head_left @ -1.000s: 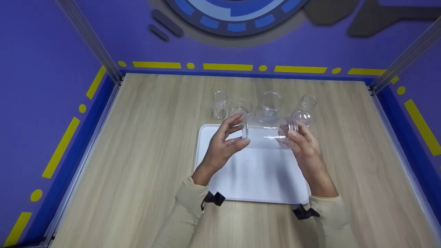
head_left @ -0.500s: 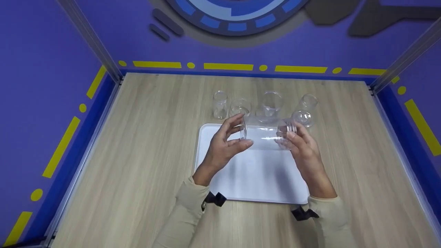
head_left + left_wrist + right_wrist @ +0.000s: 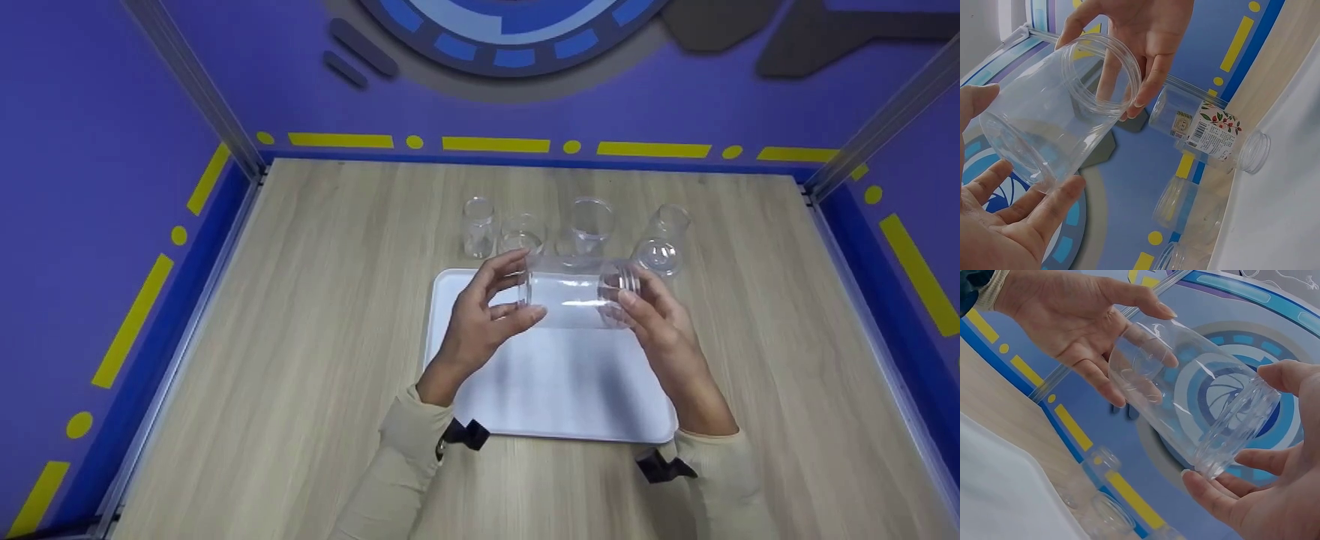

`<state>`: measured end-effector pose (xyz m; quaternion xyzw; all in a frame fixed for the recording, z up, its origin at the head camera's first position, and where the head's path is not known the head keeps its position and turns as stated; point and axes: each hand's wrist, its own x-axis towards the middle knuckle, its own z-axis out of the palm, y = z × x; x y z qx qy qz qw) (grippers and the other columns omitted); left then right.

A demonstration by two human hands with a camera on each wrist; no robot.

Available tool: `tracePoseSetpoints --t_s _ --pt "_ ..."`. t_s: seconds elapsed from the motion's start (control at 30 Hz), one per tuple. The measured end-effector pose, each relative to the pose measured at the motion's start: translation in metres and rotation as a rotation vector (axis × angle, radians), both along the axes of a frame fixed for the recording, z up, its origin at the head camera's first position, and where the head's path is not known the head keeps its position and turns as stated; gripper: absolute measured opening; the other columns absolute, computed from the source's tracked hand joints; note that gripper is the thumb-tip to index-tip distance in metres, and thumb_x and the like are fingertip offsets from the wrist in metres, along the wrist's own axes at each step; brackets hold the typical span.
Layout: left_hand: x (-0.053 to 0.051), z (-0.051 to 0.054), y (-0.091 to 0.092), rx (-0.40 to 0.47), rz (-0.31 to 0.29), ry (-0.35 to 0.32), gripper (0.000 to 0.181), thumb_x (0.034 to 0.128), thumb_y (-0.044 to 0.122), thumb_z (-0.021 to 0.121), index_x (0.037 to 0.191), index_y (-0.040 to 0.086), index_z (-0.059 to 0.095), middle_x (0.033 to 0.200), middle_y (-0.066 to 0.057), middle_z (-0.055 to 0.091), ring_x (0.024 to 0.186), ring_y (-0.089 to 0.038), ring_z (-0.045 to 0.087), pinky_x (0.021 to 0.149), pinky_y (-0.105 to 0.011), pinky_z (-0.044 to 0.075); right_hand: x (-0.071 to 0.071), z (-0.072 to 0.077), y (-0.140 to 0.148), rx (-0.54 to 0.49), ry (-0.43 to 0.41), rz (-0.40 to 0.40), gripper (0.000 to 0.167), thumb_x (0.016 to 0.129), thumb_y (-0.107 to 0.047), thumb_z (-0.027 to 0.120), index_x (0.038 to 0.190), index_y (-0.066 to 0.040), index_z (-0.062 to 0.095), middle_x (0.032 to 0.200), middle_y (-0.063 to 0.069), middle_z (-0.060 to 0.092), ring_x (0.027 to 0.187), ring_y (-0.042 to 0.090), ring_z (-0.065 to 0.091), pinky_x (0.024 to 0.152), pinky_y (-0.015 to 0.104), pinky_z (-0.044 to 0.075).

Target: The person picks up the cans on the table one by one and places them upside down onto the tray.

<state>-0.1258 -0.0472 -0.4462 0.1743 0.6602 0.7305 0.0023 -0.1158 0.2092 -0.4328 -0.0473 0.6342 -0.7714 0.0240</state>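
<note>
Two hands share one clear jar [image 3: 574,296] in the head view, raised sideways above the white tray [image 3: 555,405]: left hand [image 3: 480,322] gripping the base, right hand [image 3: 664,326] the threaded neck. Lifting looks done; resting it on any surface is not. Behind the tray, clear containers, including a slim glass [image 3: 478,229], stand on the wooden table [image 3: 315,300], some partly screened by the held jar. Left wrist view: its mouth is uncovered, a labelled jar [image 3: 1216,132] beyond (print unreadable). Right wrist view: fingers and thumbs span both ends.
</note>
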Motion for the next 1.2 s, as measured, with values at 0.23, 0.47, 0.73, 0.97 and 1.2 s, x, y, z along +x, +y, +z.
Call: tracePoseSetpoints --t_s 0.23,0.47,0.73,0.97,1.2 --pt "0.000 0.002 -0.006 -0.028 0.033 -0.001 0.075 0.0904 0.031 0.081 0.156 0.013 0.049 0.151 -0.013 0.051 0.139 -0.026 0.053 0.104 -0.043 0.054 0.000 0.005 0.009 0.093 0.071 -0.031 0.049 0.106 -0.005 0.055 0.150 0.012 0.045 0.138 0.021 0.055 0.124 0.024 0.060 0.103 0.031 0.053" --pt "-0.004 0.005 -0.020 -0.036 0.086 0.027 0.077 0.0903 0.033 0.079 0.156 0.010 0.048 0.150 -0.016 0.051 0.138 -0.030 0.053 0.103 -0.044 0.055 0.000 0.012 0.034 0.085 0.206 -0.154 0.038 0.106 0.000 0.058 0.143 0.010 0.055 0.135 0.025 0.059 0.125 0.033 0.060 0.099 0.032 0.055" --pt "-0.009 0.008 -0.033 -0.063 0.130 0.035 0.077 0.0899 0.033 0.079 0.156 0.010 0.048 0.149 -0.016 0.053 0.137 -0.031 0.054 0.102 -0.045 0.056 -0.001 0.019 0.056 0.264 0.199 -0.333 0.040 0.103 0.004 0.059 0.143 0.007 0.057 0.134 0.017 0.062 0.124 0.027 0.058 0.099 0.023 0.050" --pt "-0.009 0.010 -0.040 -0.123 0.181 0.039 0.079 0.0884 0.037 0.079 0.156 0.009 0.049 0.147 -0.013 0.056 0.134 -0.025 0.056 0.100 -0.046 0.056 -0.009 0.008 0.069 0.574 0.121 -0.396 0.044 0.105 -0.005 0.062 0.148 0.001 0.056 0.141 0.009 0.062 0.126 0.018 0.057 0.102 0.026 0.046" --pt "-0.009 0.010 -0.045 -0.155 0.224 0.044 0.075 0.0881 0.035 0.081 0.154 0.013 0.052 0.146 -0.010 0.057 0.133 -0.024 0.056 0.099 -0.046 0.057 -0.019 -0.012 0.079 0.705 0.023 -0.368 0.047 0.106 -0.010 0.055 0.152 -0.002 0.053 0.145 0.014 0.058 0.132 0.026 0.054 0.103 0.031 0.046"
